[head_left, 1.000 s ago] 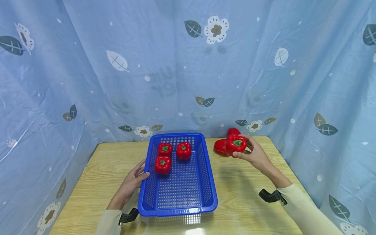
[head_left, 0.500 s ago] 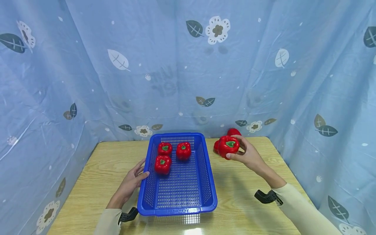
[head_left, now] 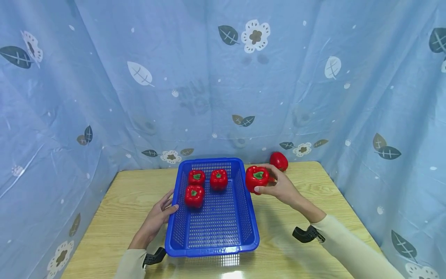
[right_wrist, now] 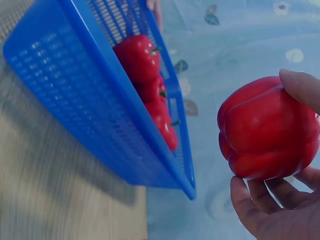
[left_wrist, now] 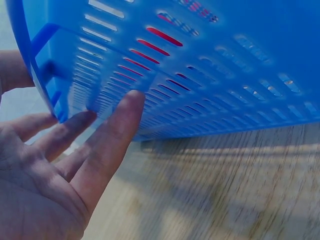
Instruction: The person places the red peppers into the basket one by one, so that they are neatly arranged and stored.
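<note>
Gripped in the right hand [head_left: 283, 190] — one red bell pepper [head_left: 255, 180].

Basket [head_left: 212, 252]: blue, slotted pattern. Peppers [head_left: 194, 200]: red; visible stems [head_left: 194, 192] green. Far curtain [head_left: 195, 131]: light blue, printed white-and-brown flowers [head_left: 256, 37], dark, brown and white leaves [head_left: 228, 35]. Table [head_left: 132, 193]: yellowish wood grain. Sleeves [head_left: 352, 244]: cream.
</note>
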`<state>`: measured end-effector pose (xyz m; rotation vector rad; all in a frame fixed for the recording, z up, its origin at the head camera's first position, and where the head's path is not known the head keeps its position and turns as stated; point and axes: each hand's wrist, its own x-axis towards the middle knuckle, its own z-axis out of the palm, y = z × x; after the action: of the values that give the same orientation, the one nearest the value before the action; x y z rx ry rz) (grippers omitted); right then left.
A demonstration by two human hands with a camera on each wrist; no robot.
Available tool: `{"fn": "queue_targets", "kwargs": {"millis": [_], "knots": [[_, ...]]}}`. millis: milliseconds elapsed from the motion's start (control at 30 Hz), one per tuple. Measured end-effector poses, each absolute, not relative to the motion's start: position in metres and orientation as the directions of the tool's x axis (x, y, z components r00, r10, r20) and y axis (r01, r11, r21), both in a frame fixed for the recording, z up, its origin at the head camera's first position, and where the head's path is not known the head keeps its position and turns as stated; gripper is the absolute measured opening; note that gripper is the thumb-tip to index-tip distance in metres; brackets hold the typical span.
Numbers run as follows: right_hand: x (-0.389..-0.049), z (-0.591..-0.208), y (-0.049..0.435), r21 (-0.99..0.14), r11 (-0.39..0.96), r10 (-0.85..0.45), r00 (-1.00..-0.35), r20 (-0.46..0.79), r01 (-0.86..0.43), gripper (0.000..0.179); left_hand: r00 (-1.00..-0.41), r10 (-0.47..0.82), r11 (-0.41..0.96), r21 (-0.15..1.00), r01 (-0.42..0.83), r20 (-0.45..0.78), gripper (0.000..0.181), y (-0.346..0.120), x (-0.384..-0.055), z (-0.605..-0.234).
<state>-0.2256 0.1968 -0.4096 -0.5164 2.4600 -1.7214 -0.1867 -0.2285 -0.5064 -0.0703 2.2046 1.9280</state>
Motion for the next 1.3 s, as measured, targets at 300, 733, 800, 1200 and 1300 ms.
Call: {"fn": "queue_targets", "kwargs": {"millis": [300,733,800,1200,1300], "knots": [[-0.224,-0.414,0.173,-0.916,0.328,-0.372,-0.923,0.101,-0.232,0.078,-0.976,0.106,0.147,0.974,-0.173,-0.189,0.074,-0.227,-0.185,-0.504],[-0.221,-0.42,0.13,-0.928,0.357,-0.325,-0.946,-0.013,-0.11,0.082,-0.978,0.098,0.144,0.975,-0.17,-0.185,0.073,-0.228,-0.186,-0.506],[-0.221,-0.422,0.124,-0.935,0.348,-0.305,-0.952,-0.037,-0.075,0.082,-0.978,0.097,0.15,0.974,-0.172,-0.187,0.073,-0.228,-0.186,-0.506],[-0.22,-0.436,0.085,-0.976,0.212,-0.215,-0.971,-0.102,0.055,0.08,-0.977,0.107,0.143,0.975,-0.169,-0.185,0.072,-0.228,-0.185,-0.506],[-0.222,-0.439,0.078,-0.976,0.202,-0.206,-0.971,-0.125,0.083,0.08,-0.977,0.11,0.136,0.977,-0.165,-0.18,0.072,-0.227,-0.185,-0.507]]}}
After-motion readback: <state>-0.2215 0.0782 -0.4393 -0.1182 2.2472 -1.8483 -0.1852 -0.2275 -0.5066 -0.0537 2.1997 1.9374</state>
